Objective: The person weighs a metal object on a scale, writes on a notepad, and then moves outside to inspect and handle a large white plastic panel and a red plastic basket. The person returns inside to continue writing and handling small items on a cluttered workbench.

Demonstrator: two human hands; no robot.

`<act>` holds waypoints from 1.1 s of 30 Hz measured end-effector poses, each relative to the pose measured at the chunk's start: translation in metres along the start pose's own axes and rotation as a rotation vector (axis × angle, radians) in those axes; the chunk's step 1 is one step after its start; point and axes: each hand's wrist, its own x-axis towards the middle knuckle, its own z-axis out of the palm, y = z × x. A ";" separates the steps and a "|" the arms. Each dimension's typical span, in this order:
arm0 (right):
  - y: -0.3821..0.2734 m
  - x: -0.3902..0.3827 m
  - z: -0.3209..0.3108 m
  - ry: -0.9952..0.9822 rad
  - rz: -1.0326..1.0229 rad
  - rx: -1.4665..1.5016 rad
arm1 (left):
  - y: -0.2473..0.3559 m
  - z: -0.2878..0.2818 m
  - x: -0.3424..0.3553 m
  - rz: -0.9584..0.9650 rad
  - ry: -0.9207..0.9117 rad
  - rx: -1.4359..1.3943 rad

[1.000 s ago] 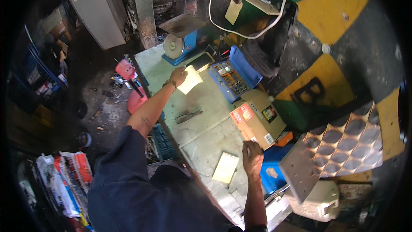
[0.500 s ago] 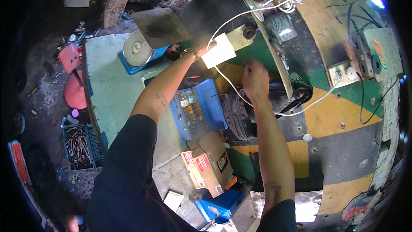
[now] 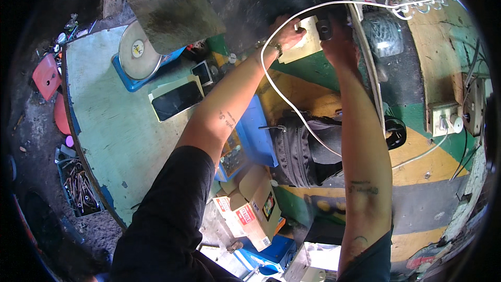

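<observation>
My left hand point(image 3: 288, 36), with a band at its wrist, reaches to the far side of the bench. Its fingers are curled down on a cream sheet of paper or card point(image 3: 308, 42), pinching its upper part. At the right end of that sheet stands a small black roll point(image 3: 324, 30) with a round centre. My right hand point(image 3: 340, 51) lies in shadow against it, thumb and fingers bent around the roll's near side. The fingertips are partly dark and hard to make out. A white cable point(image 3: 284, 96) loops past my left wrist and runs behind my right forearm.
An upright board point(image 3: 368, 57) stands right of my right hand. Nearer lie a black bag point(image 3: 297, 151), a blue case point(image 3: 257, 136) and a cardboard box point(image 3: 261, 203). On the left are a blue scale point(image 3: 125, 78) and a phone point(image 3: 178, 99). A socket block point(image 3: 443, 120) sits at right.
My left hand has moved right, from a brightly lit sheet onto the cream paper. My right hand has reached farther away to the black roll. The view has shifted, uncovering the phone at left.
</observation>
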 end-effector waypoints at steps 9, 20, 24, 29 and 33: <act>0.028 0.026 0.019 -0.027 -0.235 -0.063 | 0.007 0.014 -0.005 -0.035 0.036 0.094; 0.002 -0.024 -0.005 0.379 -0.108 0.179 | -0.002 0.015 0.008 -0.062 0.002 -0.019; -0.013 -0.037 -0.008 0.255 0.017 0.152 | -0.003 0.010 0.003 0.025 0.070 0.023; -0.003 -0.009 0.014 0.077 -0.010 -0.092 | -0.002 0.017 0.001 0.064 0.118 0.171; 0.001 -0.004 0.015 0.118 0.011 -0.054 | -0.014 0.022 0.011 0.043 0.057 -0.128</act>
